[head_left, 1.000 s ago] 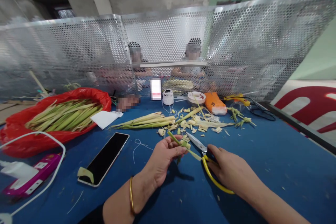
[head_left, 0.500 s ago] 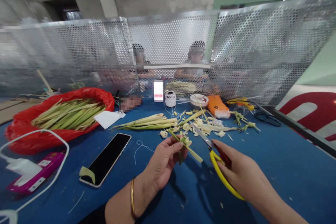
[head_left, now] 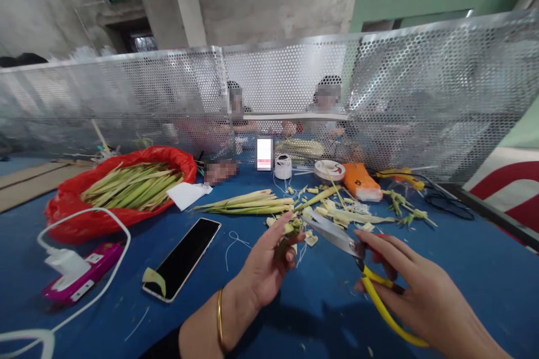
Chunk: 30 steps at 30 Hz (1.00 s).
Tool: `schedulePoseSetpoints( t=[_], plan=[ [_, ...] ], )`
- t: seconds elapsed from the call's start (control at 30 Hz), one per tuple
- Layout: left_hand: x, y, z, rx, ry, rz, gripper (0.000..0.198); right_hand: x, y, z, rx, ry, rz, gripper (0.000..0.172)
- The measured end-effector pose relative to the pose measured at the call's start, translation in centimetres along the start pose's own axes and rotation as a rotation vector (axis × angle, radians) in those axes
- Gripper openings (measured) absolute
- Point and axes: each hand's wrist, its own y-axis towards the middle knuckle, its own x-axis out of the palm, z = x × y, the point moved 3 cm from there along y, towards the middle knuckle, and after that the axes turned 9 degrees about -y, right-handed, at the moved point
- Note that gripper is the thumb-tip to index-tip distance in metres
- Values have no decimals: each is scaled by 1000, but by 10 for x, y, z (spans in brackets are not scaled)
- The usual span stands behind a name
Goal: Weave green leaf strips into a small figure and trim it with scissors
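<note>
My left hand (head_left: pixel 269 261), with a gold bangle at the wrist, is closed around a small bundle of green leaf strips (head_left: pixel 289 234); the fingers hide much of it. My right hand (head_left: pixel 415 280) grips a pair of scissors (head_left: pixel 337 234) by their yellow handles, the blades pointing up and left towards the bundle. The blades are slightly parted and do not visibly touch it. Just beyond the hands lie pale leaf scraps (head_left: pixel 349 215) and a bunch of long leaf strips (head_left: pixel 252 202).
A red plastic bag (head_left: pixel 63 207) full of leaves sits left, near a purple power strip (head_left: pixel 90 272) and a phone (head_left: pixel 183 258). At the back are a thread spool (head_left: pixel 283 167), a tape roll (head_left: pixel 329 170), an orange tissue pack (head_left: pixel 362 182) and a perforated metal screen (head_left: pixel 290 78).
The scissors have turned and their blades have parted a little. The leaf strip that stuck out below my left hand no longer shows. My left fingers have straightened somewhat; the whole view has shifted.
</note>
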Motion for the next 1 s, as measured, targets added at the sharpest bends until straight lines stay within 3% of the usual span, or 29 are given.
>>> schedulePoseSetpoints(
  t=[0.17,0.3,0.4,0.5,0.63,0.8,1.0],
  plan=[
    [-3,1,0,-118,50,8,19,3,1,2,113,173,-95,51],
    [0,-2,-2,-181,27,-163,28,10,1,-3,272,336,-177,55],
    [1,-4,-2,-110,111,-231,27,14,-1,-3,300,362,-233,57],
    [-1,-3,-1,8,277,-177,15,15,-2,-1,328,396,-268,58],
    [-3,0,5,180,412,-112,21,16,-3,1,349,443,-336,61],
    [-1,3,11,135,427,-179,27,11,-1,2,280,403,-338,57],
    [3,0,18,176,353,-195,24,3,2,1,199,367,-345,53]
  ],
)
